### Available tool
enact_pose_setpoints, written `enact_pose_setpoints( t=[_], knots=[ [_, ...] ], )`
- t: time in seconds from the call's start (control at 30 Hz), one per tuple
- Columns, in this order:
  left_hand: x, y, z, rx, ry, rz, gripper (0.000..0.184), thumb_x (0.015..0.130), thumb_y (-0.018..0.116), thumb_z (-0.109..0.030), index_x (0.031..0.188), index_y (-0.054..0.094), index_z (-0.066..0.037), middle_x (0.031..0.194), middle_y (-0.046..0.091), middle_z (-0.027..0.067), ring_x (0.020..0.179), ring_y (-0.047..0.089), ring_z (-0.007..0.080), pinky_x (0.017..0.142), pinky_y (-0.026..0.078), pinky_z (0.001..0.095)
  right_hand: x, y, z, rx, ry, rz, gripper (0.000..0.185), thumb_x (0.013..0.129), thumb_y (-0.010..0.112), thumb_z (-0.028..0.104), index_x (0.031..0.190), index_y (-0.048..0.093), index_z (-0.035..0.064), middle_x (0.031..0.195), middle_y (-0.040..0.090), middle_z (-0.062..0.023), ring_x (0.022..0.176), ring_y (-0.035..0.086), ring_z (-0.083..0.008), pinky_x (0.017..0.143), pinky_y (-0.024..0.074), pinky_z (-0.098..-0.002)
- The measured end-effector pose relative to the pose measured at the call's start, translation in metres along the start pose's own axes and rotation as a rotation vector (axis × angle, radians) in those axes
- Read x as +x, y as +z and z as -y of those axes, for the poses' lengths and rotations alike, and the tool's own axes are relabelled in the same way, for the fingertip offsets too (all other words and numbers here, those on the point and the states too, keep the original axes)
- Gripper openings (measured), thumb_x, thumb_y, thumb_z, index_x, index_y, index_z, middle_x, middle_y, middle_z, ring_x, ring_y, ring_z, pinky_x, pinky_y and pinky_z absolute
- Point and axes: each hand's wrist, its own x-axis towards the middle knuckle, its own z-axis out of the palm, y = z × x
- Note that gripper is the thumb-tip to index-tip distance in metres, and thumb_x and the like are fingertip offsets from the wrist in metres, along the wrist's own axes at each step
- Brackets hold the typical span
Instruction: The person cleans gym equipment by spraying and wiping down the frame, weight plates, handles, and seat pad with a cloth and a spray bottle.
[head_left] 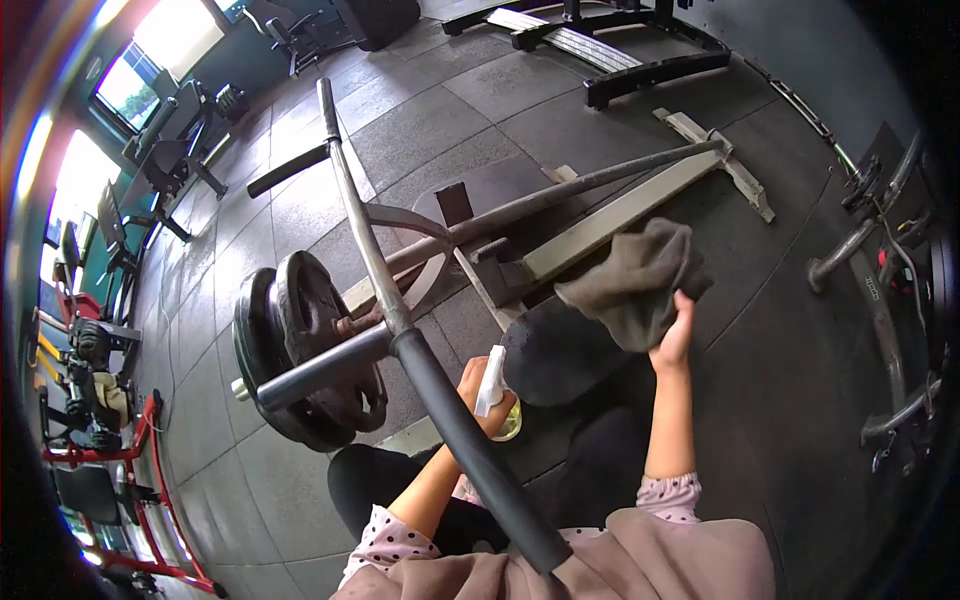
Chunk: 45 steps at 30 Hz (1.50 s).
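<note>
My left hand (475, 388) is wrapped round the neck of a spray bottle (492, 380) with a white trigger head and yellowish liquid low in it. In my right hand (677, 335) is a crumpled grey-brown cloth (640, 280), raised out to the right. Between the hands lies a dark padded seat (560, 350), part of a T-bar row machine. The machine's long handlebar (440, 410), with black grips, slants across in front of me and passes over my left forearm. Black weight plates (310, 350) hang on the bar's left side.
The row machine's beige frame (620, 215) runs away to the far right across the black tiled floor (470, 100). A red-framed machine (155, 480) is at left, weight benches (165, 150) are by the windows, and a metal rack (880, 300) stands at right.
</note>
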Motion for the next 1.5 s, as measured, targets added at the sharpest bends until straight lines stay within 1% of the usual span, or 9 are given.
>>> enact_pose_setpoints(
  t=[0.17,0.2,0.33,0.57,0.7,0.73,0.87,1.23,1.5],
  knots=[
    [-0.025,0.012,0.008,0.039,0.165,0.086,0.042,0.068,0.066,-0.003,0.108,0.054,0.003,0.102,0.054,0.0195,0.095,0.056,0.0372,0.086,0.045,0.0393,-0.055,-0.055,-0.104,-1.211,-0.013,0.170,0.056,0.092,0.047,0.035,0.136,0.045,0.0011,0.142,0.039,-0.0258,0.134,0.035,-0.0374,0.112,0.0240,-0.0415],
    [-0.032,0.014,0.009,0.046,0.230,0.108,0.041,0.068,0.065,-0.004,0.106,0.054,0.003,0.102,0.055,0.0197,0.098,0.056,0.0379,0.088,0.045,0.0406,-0.068,-0.058,-0.135,-1.605,0.170,0.190,0.068,0.090,0.048,0.041,0.147,0.031,0.0085,0.155,0.017,-0.0195,0.144,0.013,-0.0351,0.114,0.0087,-0.0547],
    [-0.057,0.023,0.033,-0.025,0.220,0.166,0.043,0.068,0.074,-0.012,0.105,0.056,-0.001,0.107,0.058,0.0176,0.099,0.057,0.0345,0.086,0.045,0.0417,-0.056,-0.054,-0.165,-2.143,-0.154,0.292,0.058,0.088,0.048,0.051,0.140,0.047,0.0241,0.158,0.009,-0.0109,0.146,0.002,-0.0342,0.109,0.0013,-0.0664],
    [-0.081,-0.009,-0.005,-0.008,0.063,0.195,0.041,0.068,0.072,-0.013,0.105,0.060,-0.002,0.111,0.060,0.0187,0.108,0.055,0.0372,0.094,0.042,0.0425,0.038,-0.050,-0.147,-2.178,0.017,0.250,0.061,0.088,0.045,0.061,0.144,0.038,0.0349,0.158,0.009,-0.0082,0.144,0.008,-0.0369,0.101,0.0187,-0.0725],
    [-0.085,-0.022,-0.020,0.026,0.014,0.116,0.038,0.068,0.070,-0.011,0.103,0.061,-0.001,0.108,0.061,0.0185,0.108,0.056,0.0364,0.095,0.042,0.0425,0.019,-0.042,-0.153,-2.184,-0.189,0.360,0.051,0.089,0.048,0.054,0.128,0.057,0.0214,0.149,0.029,-0.0161,0.134,0.028,-0.0382,0.096,0.0261,-0.0725],
    [-0.085,-0.021,-0.014,0.035,0.034,0.138,0.035,0.071,0.067,-0.008,0.103,0.054,-0.003,0.097,0.051,0.0103,0.083,0.055,0.0207,0.076,0.046,0.0328,0.003,-0.043,-0.159,-2.178,-0.229,0.447,0.049,0.088,0.049,0.052,0.126,0.059,0.0213,0.147,0.031,-0.0183,0.133,0.030,-0.0394,0.096,0.0261,-0.0733],
    [-0.078,-0.018,-0.010,0.006,0.069,0.109,0.035,0.070,0.066,-0.005,0.102,0.055,-0.002,0.095,0.052,0.0079,0.077,0.055,0.0166,0.070,0.046,0.0303,-0.082,-0.019,-0.163,-2.129,-0.295,0.894,0.048,0.085,0.055,0.047,0.130,0.056,0.0292,0.145,0.031,-0.0166,0.127,0.034,-0.0371,0.095,0.0268,-0.0659],
    [-0.066,-0.008,-0.041,0.055,-0.072,0.197,0.034,0.067,0.066,-0.001,0.100,0.056,-0.001,0.093,0.052,0.0084,0.077,0.056,0.0180,0.072,0.046,0.0304,0.065,-0.063,-0.175,-2.094,-0.319,0.049,0.053,0.092,0.041,0.055,0.126,0.060,0.0202,0.151,0.029,-0.0057,0.138,0.024,-0.0307,0.106,0.0050,-0.0719],
    [-0.086,-0.015,-0.026,0.121,0.008,0.221,0.035,0.069,0.066,-0.003,0.103,0.057,0.000,0.100,0.054,0.0100,0.078,0.059,0.0184,0.072,0.048,0.0296,0.029,-0.069,-0.154,-2.054,-0.332,0.233,0.045,0.091,0.050,0.043,0.112,0.064,0.0051,0.144,0.035,-0.0058,0.132,0.031,-0.0312,0.099,0.0296,-0.0633]
  ],
)
